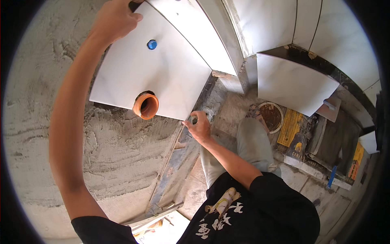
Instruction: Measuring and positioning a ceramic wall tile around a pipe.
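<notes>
A white tile lies against the grey mortar-covered wall, with a blue round cap in its upper part and an orange pipe through a hole near its lower edge. My left hand grips the tile's top edge, thumb over the face. My right hand has curled fingers at the tile's lower right corner, beside a narrow, dirty ledge; whatever they hold is too small to make out.
At right, another white tile leans over a bucket, yellow packaging and dark slabs. A white-tiled wall rises at top right. My bent legs are below the right hand.
</notes>
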Motion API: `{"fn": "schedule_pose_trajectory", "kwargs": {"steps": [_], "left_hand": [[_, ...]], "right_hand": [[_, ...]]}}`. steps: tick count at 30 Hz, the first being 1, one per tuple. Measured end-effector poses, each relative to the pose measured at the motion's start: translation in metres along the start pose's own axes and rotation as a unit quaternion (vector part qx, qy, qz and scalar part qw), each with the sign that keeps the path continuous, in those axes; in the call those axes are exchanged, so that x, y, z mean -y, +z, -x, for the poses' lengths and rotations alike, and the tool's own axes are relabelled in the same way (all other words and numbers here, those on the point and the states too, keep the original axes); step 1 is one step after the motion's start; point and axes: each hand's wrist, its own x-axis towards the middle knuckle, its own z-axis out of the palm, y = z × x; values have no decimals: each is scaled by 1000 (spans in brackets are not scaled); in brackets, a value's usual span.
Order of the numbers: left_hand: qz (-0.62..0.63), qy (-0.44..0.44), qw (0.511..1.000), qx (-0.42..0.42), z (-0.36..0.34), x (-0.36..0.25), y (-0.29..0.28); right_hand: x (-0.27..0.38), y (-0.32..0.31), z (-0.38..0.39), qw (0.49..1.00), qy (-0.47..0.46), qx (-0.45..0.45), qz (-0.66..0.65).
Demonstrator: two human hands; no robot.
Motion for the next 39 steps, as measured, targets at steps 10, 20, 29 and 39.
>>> {"fn": "schedule_pose_trajectory", "kwargs": {"steps": [10,20,29,39], "left_hand": [[-309,-242,919,45,-8,-36,5],[-357,-119,926,-9,26,-30,15],[-471,-34,880,-46,58,-38,15],[-480,2,874,-76,60,-39,11]], "right_hand": [[0,-4,-4,1000,18,-1,-8],[-2,-5,-8,999,28,-14,-32],[-4,-9,-9,999,10,-17,-35],[1,-12,-11,998,21,-4,-64]]}}
